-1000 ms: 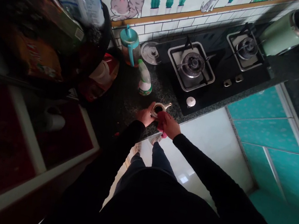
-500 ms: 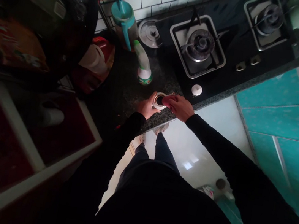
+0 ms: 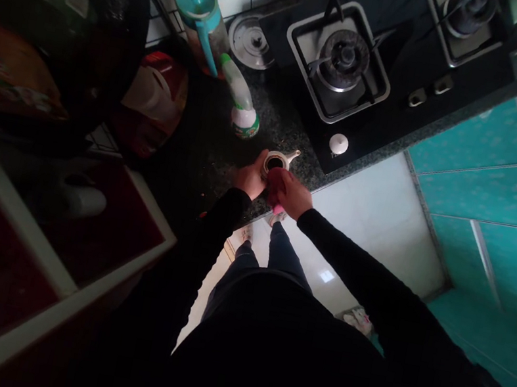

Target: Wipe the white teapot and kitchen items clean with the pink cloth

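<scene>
A small white teapot (image 3: 287, 158) stands near the counter's front edge, its round opening dark inside and its spout pointing right. My left hand (image 3: 251, 177) is closed round the teapot's left side. Against the near side of the teapot, my right hand (image 3: 294, 196) presses a pink-red cloth (image 3: 278, 209), which is bunched under its fingers and hides part of the body. The white teapot lid (image 3: 338, 143) with a small knob lies apart, to the right on the black hob.
Behind the teapot is a bottle with a white-and-green base (image 3: 245, 122). A turquoise-lidded jug (image 3: 199, 2) and a metal lid (image 3: 252, 41) stand near the tiled wall. A gas burner (image 3: 344, 62) is at back right. Red-panelled shelving (image 3: 85, 296) borders the left.
My right hand has shifted from the spout side to the near side of the teapot with the cloth, uncovering the spout. The camera view has moved slightly.
</scene>
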`<state>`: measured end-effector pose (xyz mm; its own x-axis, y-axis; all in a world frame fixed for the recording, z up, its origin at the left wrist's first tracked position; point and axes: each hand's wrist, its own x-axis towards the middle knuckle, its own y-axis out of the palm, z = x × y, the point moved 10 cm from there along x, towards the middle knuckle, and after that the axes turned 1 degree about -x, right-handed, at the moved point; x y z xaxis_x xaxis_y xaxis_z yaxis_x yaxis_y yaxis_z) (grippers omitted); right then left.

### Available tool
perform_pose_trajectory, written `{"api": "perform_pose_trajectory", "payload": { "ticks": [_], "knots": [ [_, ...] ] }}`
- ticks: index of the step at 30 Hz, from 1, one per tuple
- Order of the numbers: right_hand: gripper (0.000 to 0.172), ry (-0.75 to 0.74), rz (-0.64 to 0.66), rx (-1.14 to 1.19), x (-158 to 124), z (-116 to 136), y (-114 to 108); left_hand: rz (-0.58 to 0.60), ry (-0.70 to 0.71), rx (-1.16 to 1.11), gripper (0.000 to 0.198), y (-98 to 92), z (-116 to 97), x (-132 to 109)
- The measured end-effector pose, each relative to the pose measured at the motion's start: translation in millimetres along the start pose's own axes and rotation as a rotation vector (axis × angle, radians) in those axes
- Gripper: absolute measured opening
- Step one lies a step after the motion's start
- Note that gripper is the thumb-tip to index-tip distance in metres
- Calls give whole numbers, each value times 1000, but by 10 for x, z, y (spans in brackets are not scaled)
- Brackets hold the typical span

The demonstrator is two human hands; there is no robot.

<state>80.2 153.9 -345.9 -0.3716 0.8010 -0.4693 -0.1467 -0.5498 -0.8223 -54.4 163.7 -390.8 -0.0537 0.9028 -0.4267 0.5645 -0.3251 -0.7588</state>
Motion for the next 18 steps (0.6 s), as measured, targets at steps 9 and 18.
{"api": "perform_pose_trajectory", "payload": {
  "ticks": [9, 18],
  "knots": [
    [47, -149, -89, -271, 261, -239, -371, 0, 47, -1, 106, -28, -39, 11],
    [55, -48, 4, -51, 109, -80, -170, 11, 19, 12, 100, -45, -45, -17]
  ]
}}
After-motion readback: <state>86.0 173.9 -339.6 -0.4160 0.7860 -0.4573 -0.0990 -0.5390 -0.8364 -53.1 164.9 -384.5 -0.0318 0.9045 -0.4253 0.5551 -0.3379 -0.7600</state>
